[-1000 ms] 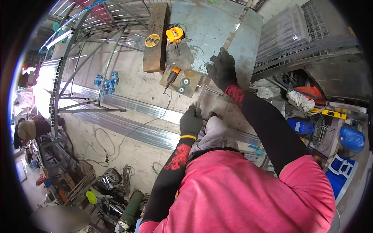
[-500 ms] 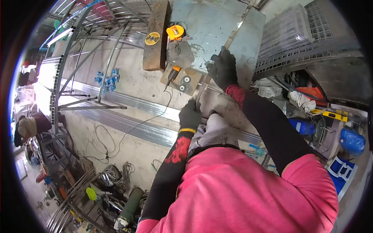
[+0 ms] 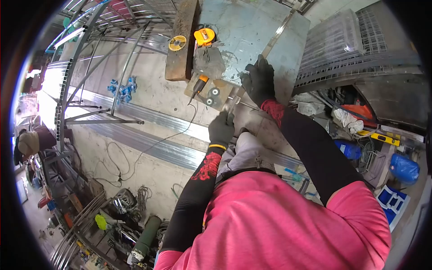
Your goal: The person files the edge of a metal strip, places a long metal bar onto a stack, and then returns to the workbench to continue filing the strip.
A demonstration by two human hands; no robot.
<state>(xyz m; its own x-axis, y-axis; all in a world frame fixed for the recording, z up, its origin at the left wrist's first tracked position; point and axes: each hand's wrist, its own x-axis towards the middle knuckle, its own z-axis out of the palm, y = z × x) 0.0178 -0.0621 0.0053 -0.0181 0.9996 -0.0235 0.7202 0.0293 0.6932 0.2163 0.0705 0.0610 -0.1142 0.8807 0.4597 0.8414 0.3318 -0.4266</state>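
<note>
A long flat metal bar [image 3: 275, 39] runs over the grey sheet-metal tabletop [image 3: 234, 27] and down towards my body. Wearing a dark glove, my right hand [image 3: 259, 82] is closed around the bar near the table's front edge. My left hand [image 3: 221, 128], gloved too, is lower and nearer me, its fingers closed on a short metal piece [image 3: 232, 104]. That piece meets the bar's near end; its exact kind is hard to make out. Left of the hands, an orange and black corded power tool [image 3: 200, 85] lies on a small board [image 3: 219, 96] with two round pieces [image 3: 212, 96].
A rusty steel beam [image 3: 181, 63] bears a yellow disc [image 3: 177, 43], beside an orange tape measure [image 3: 204, 37]. Metal racks [image 3: 81, 76] and long shiny profiles [image 3: 153, 144] lie left. Wire mesh panels [image 3: 346, 40], a yellow spirit level [image 3: 382, 138] and blue containers [image 3: 403, 168] are right.
The view has shifted slightly. Both hands keep their grips and stay almost in place, with the bar and metal piece in nearly the same position.
</note>
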